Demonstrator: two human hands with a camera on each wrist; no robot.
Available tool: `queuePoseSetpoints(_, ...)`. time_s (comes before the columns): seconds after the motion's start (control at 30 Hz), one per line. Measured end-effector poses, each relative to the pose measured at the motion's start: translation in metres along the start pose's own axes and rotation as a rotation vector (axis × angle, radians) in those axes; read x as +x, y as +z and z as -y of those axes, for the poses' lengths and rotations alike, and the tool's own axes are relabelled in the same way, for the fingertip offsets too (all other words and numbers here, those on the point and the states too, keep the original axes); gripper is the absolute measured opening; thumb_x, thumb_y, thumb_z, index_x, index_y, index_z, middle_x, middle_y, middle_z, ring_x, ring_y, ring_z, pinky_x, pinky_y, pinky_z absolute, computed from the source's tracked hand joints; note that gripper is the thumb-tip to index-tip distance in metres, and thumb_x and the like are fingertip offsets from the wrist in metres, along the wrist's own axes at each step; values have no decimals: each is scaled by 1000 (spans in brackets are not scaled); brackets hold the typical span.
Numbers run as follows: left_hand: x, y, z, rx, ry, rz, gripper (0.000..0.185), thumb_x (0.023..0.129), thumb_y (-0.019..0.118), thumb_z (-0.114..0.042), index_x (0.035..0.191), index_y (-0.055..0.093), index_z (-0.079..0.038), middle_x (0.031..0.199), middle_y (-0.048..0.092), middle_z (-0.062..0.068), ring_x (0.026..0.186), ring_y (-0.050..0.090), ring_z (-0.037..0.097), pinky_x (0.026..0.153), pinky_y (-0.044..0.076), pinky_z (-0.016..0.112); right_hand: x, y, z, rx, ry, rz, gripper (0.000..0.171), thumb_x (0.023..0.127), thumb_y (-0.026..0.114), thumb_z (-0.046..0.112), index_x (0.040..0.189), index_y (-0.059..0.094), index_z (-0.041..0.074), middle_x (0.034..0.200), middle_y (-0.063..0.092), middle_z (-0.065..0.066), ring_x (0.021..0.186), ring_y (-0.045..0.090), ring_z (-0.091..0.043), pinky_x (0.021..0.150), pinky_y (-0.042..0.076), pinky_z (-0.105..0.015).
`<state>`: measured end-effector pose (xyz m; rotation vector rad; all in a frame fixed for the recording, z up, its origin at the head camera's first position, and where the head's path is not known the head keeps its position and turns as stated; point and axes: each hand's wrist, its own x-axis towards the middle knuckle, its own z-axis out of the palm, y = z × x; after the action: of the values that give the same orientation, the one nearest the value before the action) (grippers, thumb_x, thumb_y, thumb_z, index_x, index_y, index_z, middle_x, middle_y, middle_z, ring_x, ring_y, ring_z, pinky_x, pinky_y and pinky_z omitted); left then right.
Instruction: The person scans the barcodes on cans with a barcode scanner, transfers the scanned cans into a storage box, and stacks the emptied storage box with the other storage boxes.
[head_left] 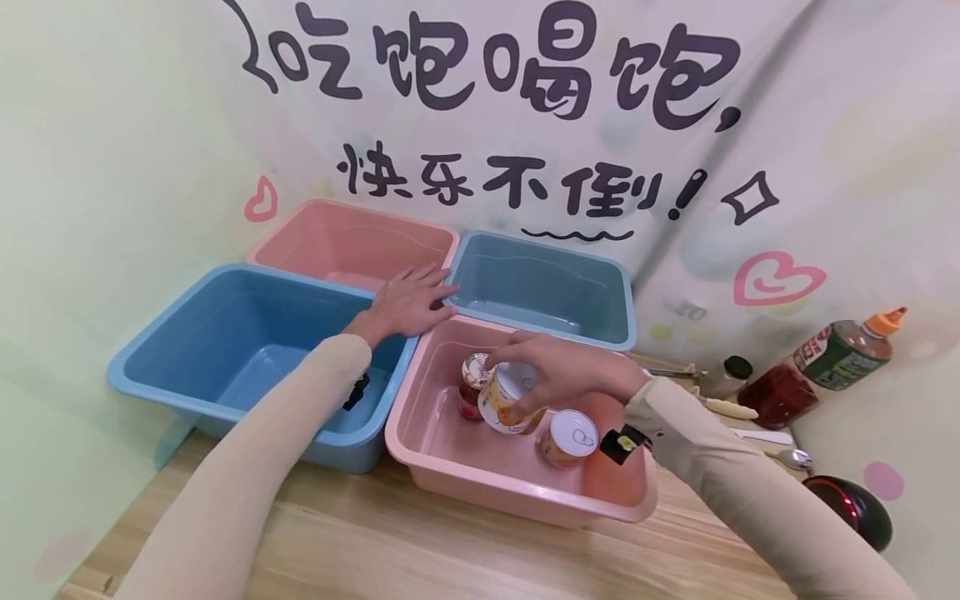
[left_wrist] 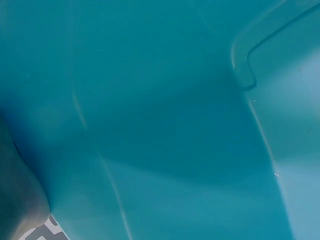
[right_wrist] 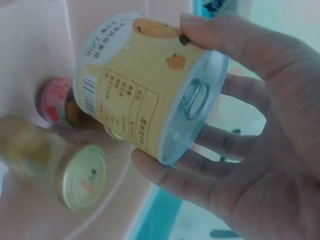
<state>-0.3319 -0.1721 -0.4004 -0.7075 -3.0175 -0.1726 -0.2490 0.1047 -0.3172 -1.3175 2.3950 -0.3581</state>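
Observation:
My right hand (head_left: 562,367) grips a pull-tab can (head_left: 513,396) with a yellow label, fingers and thumb around its top end. In the right wrist view the can (right_wrist: 137,87) shows printed text, a barcode and a small orange fruit picture. It is held over the near pink bin (head_left: 480,492). Inside that bin stand a second pull-tab can (head_left: 570,437) and a small jar (head_left: 471,400) with a red label. A jar with a pale lid (right_wrist: 85,177) appears in the right wrist view. My left hand (head_left: 412,300) rests, fingers spread, where the bins' rims meet.
A large blue bin (head_left: 150,387) stands left of the near pink one. Behind are another pink bin (head_left: 300,221) and a smaller blue bin (head_left: 630,312). At right stand a sauce bottle (head_left: 840,354), a dark-lidded jar (head_left: 727,377), a spoon (head_left: 795,458) and a black rounded object (head_left: 855,508).

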Motion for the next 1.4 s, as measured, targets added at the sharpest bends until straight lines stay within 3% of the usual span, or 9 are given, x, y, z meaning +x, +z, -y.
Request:
queuePoseSetpoints(0.2, -1, 0, 0, -14, 7, -13, 61, 101, 39, -54, 151, 45, -21, 165, 28, 10, 155, 18, 35, 125, 17, 56, -22, -17, -5, 0, 39, -65, 52, 77, 84, 28, 126, 67, 24, 110, 60, -2, 100, 56, -19, 77, 52, -31)
queuePoseSetpoints(0.4, -2, 0, 0, -24, 7, -18, 60, 101, 39, -53, 150, 47, -20, 165, 29, 10, 155, 19, 35, 125, 16, 56, -45, -20, -20, -19, 70, -148, 52, 74, 85, 23, 123, 68, 19, 105, 62, -5, 96, 56, -20, 74, 52, -31)
queuePoseSetpoints(0.83, -2, 1, 1, -21, -8, -8, 60, 101, 39, -54, 152, 45, -22, 166, 27, 9, 156, 16, 33, 126, 13, 54, -103, -29, -45, 55, 180, -222, 48, 73, 88, 16, 117, 70, 21, 114, 61, -9, 101, 58, -24, 75, 55, -33)
queuePoseSetpoints(1.1, -2, 1, -2, -32, -2, -1, 60, 101, 41, -53, 151, 45, -21, 166, 28, 9, 156, 16, 33, 125, 14, 55, -139, -20, -67, 29, 332, -276, 52, 70, 91, 21, 118, 71, 17, 115, 60, -11, 101, 56, -27, 72, 55, -33)
queuePoseSetpoints(1.27, -1, 2, 0, -30, -2, -4, 60, 100, 40, -53, 151, 46, -22, 166, 27, 9, 156, 17, 34, 126, 13, 55, -161, -13, -79, -18, 362, -303, 53, 70, 91, 23, 119, 70, 18, 116, 62, -13, 97, 58, -25, 70, 53, -29)
queuePoseSetpoints(1.4, 0, 1, 1, -28, -7, -12, 60, 100, 41, -54, 151, 46, -22, 166, 27, 9, 155, 19, 34, 126, 13, 55, -179, -9, -88, -37, 386, -323, 52, 71, 91, 20, 118, 70, 20, 121, 61, -14, 102, 57, -29, 73, 53, -33)
